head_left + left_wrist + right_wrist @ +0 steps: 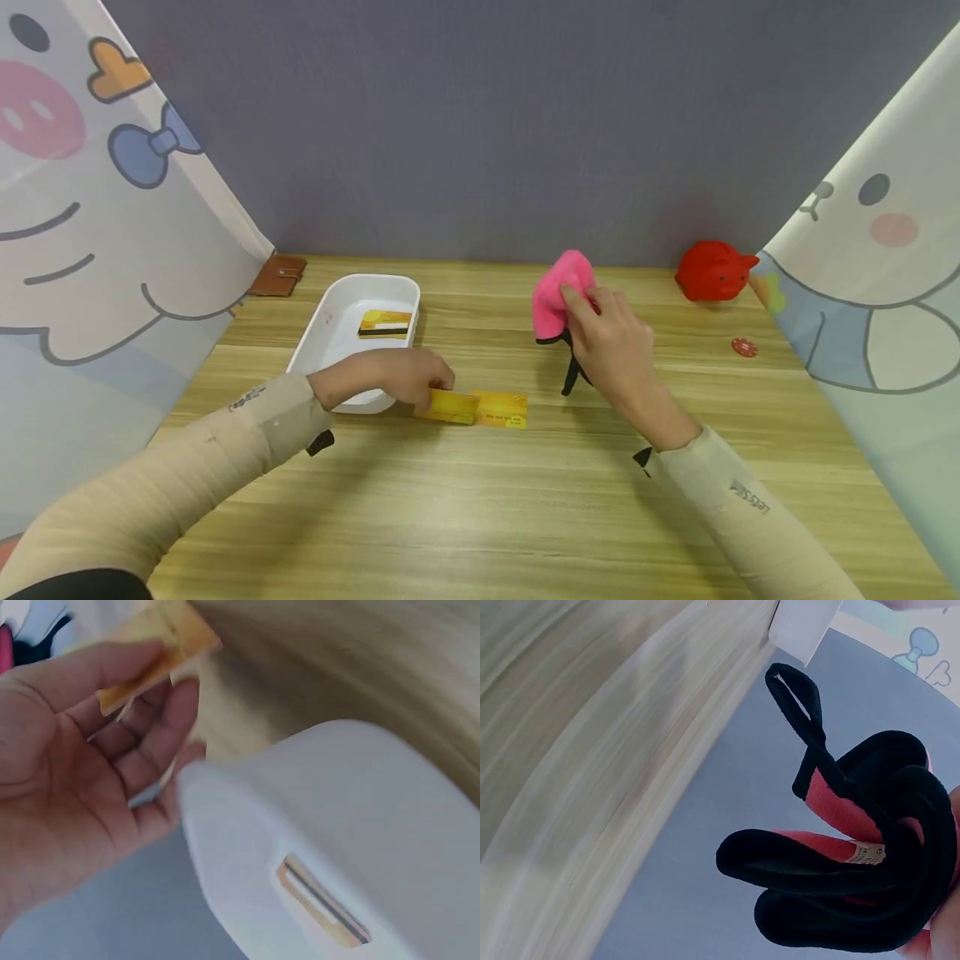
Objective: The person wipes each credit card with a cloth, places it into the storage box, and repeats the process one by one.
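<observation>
My left hand [415, 377] pinches a yellow bank card [457, 407] between thumb and fingers, beside the right wall of a white tray [405, 287]. In the left wrist view the held card [191, 634] looks blurred. A second yellow card [506, 410] is at the held card's right end; whether they touch I cannot tell. Another card [384, 323], with a black stripe, lies inside the tray. Above the table, my right hand [617, 342] grips a bunched pink cloth [553, 298]. Black edging [810, 881] and a hanging black loop [802, 697] show on the cloth in the right wrist view.
At the back left lies a brown wallet [277, 276]. A red piggy bank [714, 272] stands at the back right, with a red poker chip [744, 347] in front of it. A grey panel [480, 133] closes off the table's back.
</observation>
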### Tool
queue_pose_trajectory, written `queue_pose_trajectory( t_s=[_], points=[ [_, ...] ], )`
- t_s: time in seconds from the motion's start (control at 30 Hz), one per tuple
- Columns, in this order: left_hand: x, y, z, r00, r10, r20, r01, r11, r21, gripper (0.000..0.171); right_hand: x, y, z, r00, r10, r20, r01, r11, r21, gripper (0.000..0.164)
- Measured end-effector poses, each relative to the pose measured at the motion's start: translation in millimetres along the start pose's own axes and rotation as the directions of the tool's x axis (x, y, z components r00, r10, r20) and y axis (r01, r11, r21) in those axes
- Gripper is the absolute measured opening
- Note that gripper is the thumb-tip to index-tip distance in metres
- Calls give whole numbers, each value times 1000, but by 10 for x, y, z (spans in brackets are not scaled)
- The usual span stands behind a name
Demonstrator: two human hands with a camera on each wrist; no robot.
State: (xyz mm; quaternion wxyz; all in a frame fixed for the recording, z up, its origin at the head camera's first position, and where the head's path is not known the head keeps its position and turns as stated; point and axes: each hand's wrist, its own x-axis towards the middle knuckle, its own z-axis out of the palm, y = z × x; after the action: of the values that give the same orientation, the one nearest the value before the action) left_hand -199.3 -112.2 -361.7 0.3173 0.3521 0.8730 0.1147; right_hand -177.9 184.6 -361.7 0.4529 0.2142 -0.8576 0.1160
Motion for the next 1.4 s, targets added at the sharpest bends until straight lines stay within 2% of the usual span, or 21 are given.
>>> queue_pose_trajectory(
  t_s=[0.1, 0.17, 0.23, 0.33, 0.47, 0.63, 0.8, 0.9, 0.97, 1.07, 1.2, 1.4],
  points=[
    [-52, -31, -148, 996, 78, -53, -84, 989, -123, 13, 21, 4, -38, 1000, 1, -16, -1, 1000, -14, 22],
    [-79, -35, -230, 986, 92, -137, -119, 973, -199, 10, 50, 3, -72, 999, 10, -33, -10, 1000, -17, 22],
    [-95, -22, -295, 965, 75, -251, -146, 949, -278, 20, 83, -7, -111, 998, 24, -53, -25, 1000, -9, 22],
    [-85, 12, -348, 906, 14, -422, -196, 900, -390, 36, 132, -44, -169, 995, 48, -92, -47, 999, 15, 22],
    [-43, 101, -379, 808, -80, -583, -253, 847, -468, 36, 181, -134, -232, 990, 29, -136, -25, 999, 26, 22],
    [52, 251, -393, 703, -178, -689, -314, 791, -525, 35, 229, -286, -239, 980, -65, -188, 66, 998, -1, 18],
    [150, 416, -397, 622, -212, -753, -424, 718, -552, 33, 271, -398, -212, 977, -108, -183, 105, 994, -25, 19],
    [184, 503, -379, 604, -213, -768, -470, 684, -558, 33, 282, -453, -190, 982, -132, -132, 127, 991, -50, 21],
    [192, 556, -363, 599, -205, -774, -482, 679, -553, 32, 282, -479, -166, 983, -150, -104, 145, 988, -56, 22],
    [195, 608, -337, 602, -195, -774, -491, 674, -552, 31, 272, -492, -136, 983, -167, -70, 164, 985, -48, 23],
    [188, 615, -321, 605, -184, -775, -502, 667, -550, 30, 253, -447, -103, 986, -155, -68, 153, 988, -37, 25],
    [138, 523, -321, 608, -199, -768, -468, 692, -550, 32, 238, -273, -62, 991, -96, -92, 90, 994, -64, 24]
  ],
)
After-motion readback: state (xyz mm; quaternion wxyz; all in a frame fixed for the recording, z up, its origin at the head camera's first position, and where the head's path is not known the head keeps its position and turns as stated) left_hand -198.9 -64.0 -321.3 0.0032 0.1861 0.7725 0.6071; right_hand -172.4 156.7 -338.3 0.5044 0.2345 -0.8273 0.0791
